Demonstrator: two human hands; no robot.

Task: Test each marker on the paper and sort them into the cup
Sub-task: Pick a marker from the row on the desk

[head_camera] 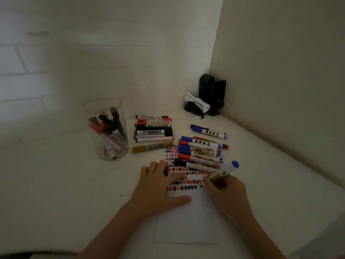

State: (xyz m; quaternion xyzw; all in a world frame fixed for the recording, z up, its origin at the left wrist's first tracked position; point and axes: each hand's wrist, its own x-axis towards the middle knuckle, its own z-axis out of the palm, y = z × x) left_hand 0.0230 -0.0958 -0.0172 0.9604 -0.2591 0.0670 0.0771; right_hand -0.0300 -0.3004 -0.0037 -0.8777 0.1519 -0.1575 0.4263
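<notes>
Right hand (222,189) pinches a blue-capped marker (225,171), tip down on the paper (186,221) — the writing grip suited to a test stroke. Left hand (158,182) lies spread and flat on the sheet, apparently to steady it; something blue shows under its fingers (possibly the removed cap; I cannot tell). Rows of red and black test marks fill the paper's far half. Beyond, one group of about seven markers (199,152) lies on the paper's top edge, one blue marker (209,131) apart, a second group (154,130) of roughly nine left of it. The clear cup (104,109) on the desk (56,184) holds several sorted markers — count unclear.
</notes>
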